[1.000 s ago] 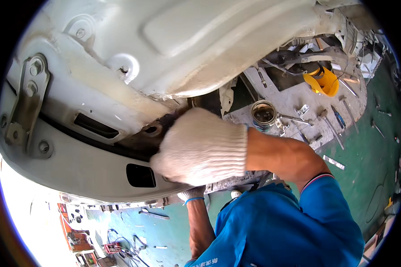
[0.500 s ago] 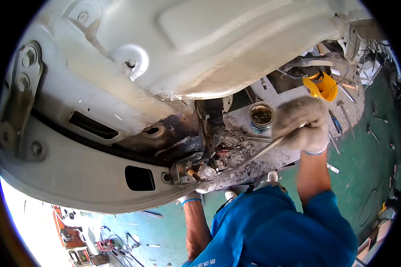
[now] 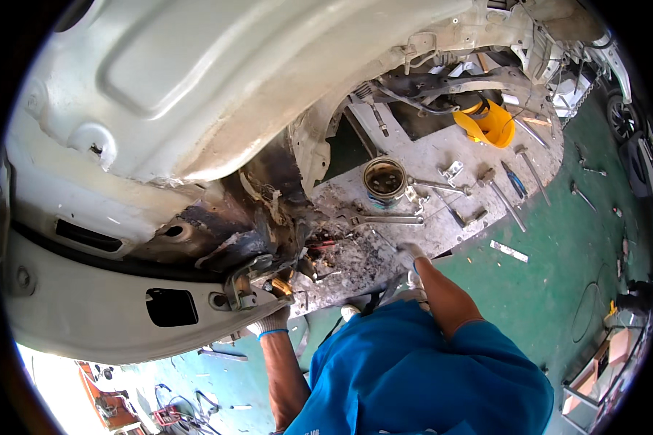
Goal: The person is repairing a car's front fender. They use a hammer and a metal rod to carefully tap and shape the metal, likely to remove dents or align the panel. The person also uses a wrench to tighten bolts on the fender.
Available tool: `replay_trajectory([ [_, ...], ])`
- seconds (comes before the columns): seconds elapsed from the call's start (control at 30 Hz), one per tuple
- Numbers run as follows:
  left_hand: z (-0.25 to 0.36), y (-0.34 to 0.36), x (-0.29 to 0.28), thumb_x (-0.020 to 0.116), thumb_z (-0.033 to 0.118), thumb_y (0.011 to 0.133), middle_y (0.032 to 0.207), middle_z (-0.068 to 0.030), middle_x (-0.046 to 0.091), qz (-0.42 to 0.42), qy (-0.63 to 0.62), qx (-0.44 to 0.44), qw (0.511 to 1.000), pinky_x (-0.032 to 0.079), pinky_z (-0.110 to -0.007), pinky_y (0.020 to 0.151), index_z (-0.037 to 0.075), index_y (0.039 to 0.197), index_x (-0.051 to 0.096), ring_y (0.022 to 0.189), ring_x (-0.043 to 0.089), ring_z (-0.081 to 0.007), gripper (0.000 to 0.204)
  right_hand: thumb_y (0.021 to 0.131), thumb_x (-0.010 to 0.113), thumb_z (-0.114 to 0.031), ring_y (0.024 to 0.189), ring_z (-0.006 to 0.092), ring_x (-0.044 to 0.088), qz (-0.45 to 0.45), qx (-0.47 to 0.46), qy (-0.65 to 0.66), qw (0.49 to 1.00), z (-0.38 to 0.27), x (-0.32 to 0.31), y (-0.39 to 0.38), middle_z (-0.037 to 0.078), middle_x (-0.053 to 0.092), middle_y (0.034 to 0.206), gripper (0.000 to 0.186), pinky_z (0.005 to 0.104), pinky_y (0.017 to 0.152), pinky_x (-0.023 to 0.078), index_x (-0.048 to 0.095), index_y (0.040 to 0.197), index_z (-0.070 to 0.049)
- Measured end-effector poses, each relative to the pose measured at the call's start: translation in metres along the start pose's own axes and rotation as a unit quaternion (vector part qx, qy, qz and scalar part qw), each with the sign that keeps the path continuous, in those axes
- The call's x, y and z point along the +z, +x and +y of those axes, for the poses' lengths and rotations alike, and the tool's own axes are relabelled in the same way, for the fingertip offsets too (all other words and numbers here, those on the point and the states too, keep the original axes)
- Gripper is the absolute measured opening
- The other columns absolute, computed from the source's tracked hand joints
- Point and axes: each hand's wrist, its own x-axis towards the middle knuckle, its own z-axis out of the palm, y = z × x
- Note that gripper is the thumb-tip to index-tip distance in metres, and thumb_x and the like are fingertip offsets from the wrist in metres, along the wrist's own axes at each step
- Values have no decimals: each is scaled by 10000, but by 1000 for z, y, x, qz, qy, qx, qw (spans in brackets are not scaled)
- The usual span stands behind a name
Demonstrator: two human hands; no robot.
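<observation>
My left hand [image 3: 272, 321], in a pale knit glove, is at the lower edge of a white car body panel [image 3: 109, 308], just below a metal hinge bracket [image 3: 241, 290]. The panel edge hides its fingers. A small yellow piece [image 3: 280, 286] shows just above that hand. Lower than the tools, my gloved right hand [image 3: 412, 254] is closed at the near edge of the grimy platform [image 3: 355, 279]. From it a thin metal rod [image 3: 384, 238] points toward the rusty, torn body metal [image 3: 268, 196]. The rod's far end is hard to make out.
An open can [image 3: 384, 179] stands on the platform beside a wrench [image 3: 384, 220]. Beyond lie a hammer [image 3: 502, 197], blue-handled pliers [image 3: 515, 183] and a yellow container [image 3: 490, 125]. The large white body panel [image 3: 218, 80] overhangs the far side. More tools lie on the green floor [image 3: 500, 290].
My right hand has come down from in front of the tools to the platform's near edge, bringing the rod away from the bracket. The view has shifted right; my left hand stays by the panel edge.
</observation>
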Motion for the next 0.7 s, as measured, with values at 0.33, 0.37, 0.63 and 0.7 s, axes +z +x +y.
replay_trajectory([
  [0.33,23,-5,-37,676,563,849,1464,-187,538,-19,-312,-80,946,425,-476,1122,10,1479,408,1352,511,-352,880,983,651,-318,836,228,755,1,-487,-22,873,-362,-45,-316,87,765,983,234,338,725,625,754,1024,-112],
  [0.37,18,-2,-28,616,593,891,1480,-157,535,-20,-302,-62,951,422,-485,1126,44,1504,403,1370,497,-335,849,958,708,-310,813,182,748,-61,-454,59,887,-374,-38,-331,100,770,1003,240,328,740,619,758,1072,-106],
  [0.63,-2,9,18,518,552,947,1439,-128,544,10,-507,-31,861,408,-457,1112,99,1479,452,1334,497,-291,702,1016,605,-241,754,176,680,-164,-421,131,882,-428,7,-358,120,681,806,247,303,659,535,720,1048,-25],
  [0.7,-10,7,32,494,541,961,1428,-121,547,11,-567,-31,823,404,-450,1109,113,1473,464,1326,497,-280,668,1010,591,-207,745,184,681,-16,-566,-20,824,-430,11,-361,113,677,830,218,300,647,533,709,1088,-41],
])
